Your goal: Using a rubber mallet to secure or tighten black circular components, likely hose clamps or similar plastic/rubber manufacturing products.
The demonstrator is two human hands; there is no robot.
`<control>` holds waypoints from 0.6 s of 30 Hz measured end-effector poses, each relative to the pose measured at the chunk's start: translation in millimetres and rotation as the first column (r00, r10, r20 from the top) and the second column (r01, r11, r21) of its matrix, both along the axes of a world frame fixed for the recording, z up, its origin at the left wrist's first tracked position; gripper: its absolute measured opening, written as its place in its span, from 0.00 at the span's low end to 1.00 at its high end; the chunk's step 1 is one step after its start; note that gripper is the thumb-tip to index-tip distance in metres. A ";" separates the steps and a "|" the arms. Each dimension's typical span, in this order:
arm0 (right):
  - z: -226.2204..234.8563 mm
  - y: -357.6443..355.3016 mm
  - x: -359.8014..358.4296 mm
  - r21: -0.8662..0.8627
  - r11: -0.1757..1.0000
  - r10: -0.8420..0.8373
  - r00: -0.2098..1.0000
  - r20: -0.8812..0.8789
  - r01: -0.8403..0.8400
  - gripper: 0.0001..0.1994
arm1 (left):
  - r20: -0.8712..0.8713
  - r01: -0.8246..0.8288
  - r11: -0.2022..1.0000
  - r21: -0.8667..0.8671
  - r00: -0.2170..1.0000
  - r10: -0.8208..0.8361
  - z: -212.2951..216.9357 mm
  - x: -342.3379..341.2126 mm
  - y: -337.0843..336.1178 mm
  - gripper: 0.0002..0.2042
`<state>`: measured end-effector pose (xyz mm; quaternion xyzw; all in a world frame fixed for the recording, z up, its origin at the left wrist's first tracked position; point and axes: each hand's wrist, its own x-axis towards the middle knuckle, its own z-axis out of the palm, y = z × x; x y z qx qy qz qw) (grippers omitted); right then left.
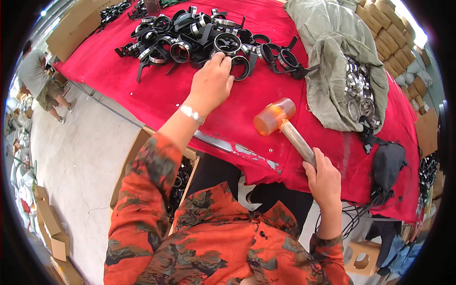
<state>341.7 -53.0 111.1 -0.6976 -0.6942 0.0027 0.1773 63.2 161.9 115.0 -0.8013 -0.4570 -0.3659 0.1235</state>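
Observation:
My left hand [212,81] reaches forward over the red-covered table [142,90]. Its fingers curl down at the near edge of a heap of black and silver ring-shaped parts [190,38], touching one black ring [240,66]. Whether it grips the ring is hidden by the knuckles. My right hand [324,179] is closed around the wooden handle of a mallet [280,121]. The mallet's orange translucent head hovers just above the red cloth in front of me.
A grey-green sack [332,52] with shiny metal rings spilling out lies at right. A black pouch [387,164] sits near the table's right edge. A cardboard box [137,147] of black rings stands by my left knee. Stacked cartons line the far right. Another person [40,80] stands at far left.

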 end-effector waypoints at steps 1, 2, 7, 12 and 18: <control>0.1 3.1 -4.5 0.000 1.000 0.012 1.000 -0.008 -0.012 0.21 | -0.089 -0.144 0.984 -0.107 0.987 0.135 2.3 -3.0 10.0 0.12; -1.3 1.9 -3.7 -0.017 1.000 -0.005 1.000 -0.009 0.005 0.21 | -0.134 -0.188 0.965 -0.182 0.977 0.165 4.0 -2.0 13.8 0.10; 2.0 -9.9 1.0 -0.017 0.999 -0.046 0.999 -0.028 0.045 0.22 | -0.121 0.011 0.978 -0.211 0.992 -0.037 -10.6 6.9 6.7 0.13; -0.7 -8.3 3.9 -0.058 0.998 0.002 0.999 -0.046 -0.004 0.22 | 0.112 -0.048 0.967 -0.249 0.991 0.078 -20.3 9.3 27.5 0.09; 2.2 -8.1 -4.4 -0.048 0.999 -0.024 0.999 -0.032 0.022 0.21 | -0.082 -0.220 0.899 -0.380 0.976 0.204 3.9 16.5 33.6 0.11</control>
